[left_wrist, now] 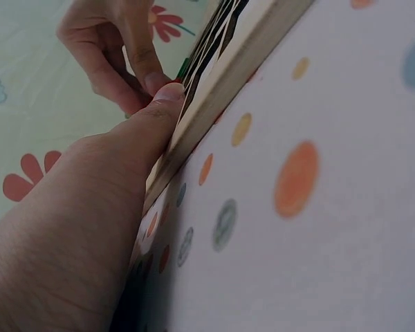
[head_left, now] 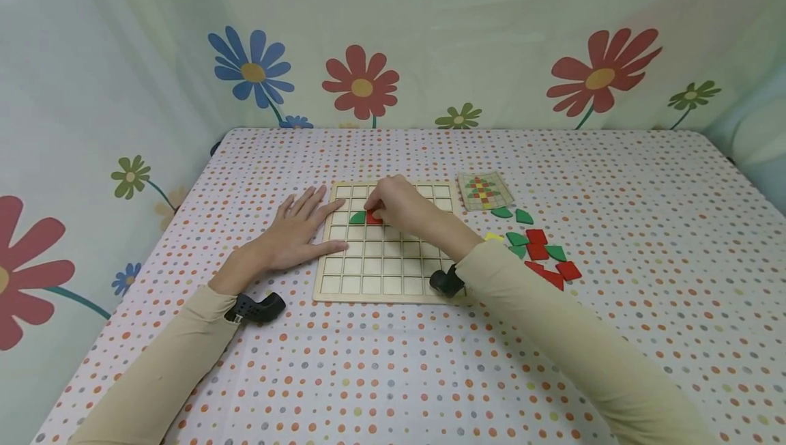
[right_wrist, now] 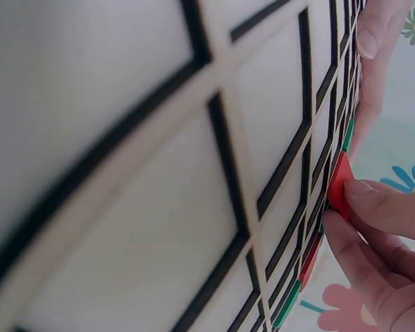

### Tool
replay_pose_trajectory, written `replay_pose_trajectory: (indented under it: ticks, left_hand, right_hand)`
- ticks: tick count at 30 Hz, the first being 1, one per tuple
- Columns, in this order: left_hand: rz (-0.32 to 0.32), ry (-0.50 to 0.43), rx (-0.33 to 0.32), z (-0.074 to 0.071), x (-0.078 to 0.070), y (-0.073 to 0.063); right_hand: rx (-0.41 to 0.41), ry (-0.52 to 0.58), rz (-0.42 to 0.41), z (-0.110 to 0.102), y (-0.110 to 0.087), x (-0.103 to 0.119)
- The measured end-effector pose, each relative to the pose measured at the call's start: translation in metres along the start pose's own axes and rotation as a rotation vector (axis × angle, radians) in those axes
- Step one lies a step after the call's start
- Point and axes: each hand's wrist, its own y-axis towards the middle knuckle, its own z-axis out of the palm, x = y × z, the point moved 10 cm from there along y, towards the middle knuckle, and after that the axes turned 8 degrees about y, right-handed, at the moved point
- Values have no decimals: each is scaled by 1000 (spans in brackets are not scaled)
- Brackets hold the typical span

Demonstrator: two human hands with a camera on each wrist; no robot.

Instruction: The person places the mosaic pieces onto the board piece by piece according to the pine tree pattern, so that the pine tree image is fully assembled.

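A wooden grid board (head_left: 353,285) lies on the table. My right hand (head_left: 402,206) is over its upper part, thumb and finger pinching a red square tile (right_wrist: 339,181) at the grid. Directly left of it, a green quarter-round tile (head_left: 357,218) sits in a cell. In the right wrist view another red tile (right_wrist: 310,259) and a green tile (right_wrist: 287,304) lie on the board beyond the fingers; the hand hides that area in the head view. My left hand (head_left: 296,237) rests with fingers spread at the board's left edge, thumb and fingertips over the rim.
Right of the board lie several loose tiles, among them a red square (head_left: 568,270), a green quarter-round (head_left: 524,216) and a yellow piece (head_left: 494,237). A pattern card (head_left: 485,190) showing a tree of coloured tiles lies by the board's upper right corner. The dotted tablecloth (head_left: 344,370) surrounds everything.
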Motion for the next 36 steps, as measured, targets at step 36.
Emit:
replay_pose_trajectory:
  ticks: [36]
  left_hand:
    - [0,11,-17,1,-2,-1]
  right_hand:
    - [74,-137,-154,-25,-76,19]
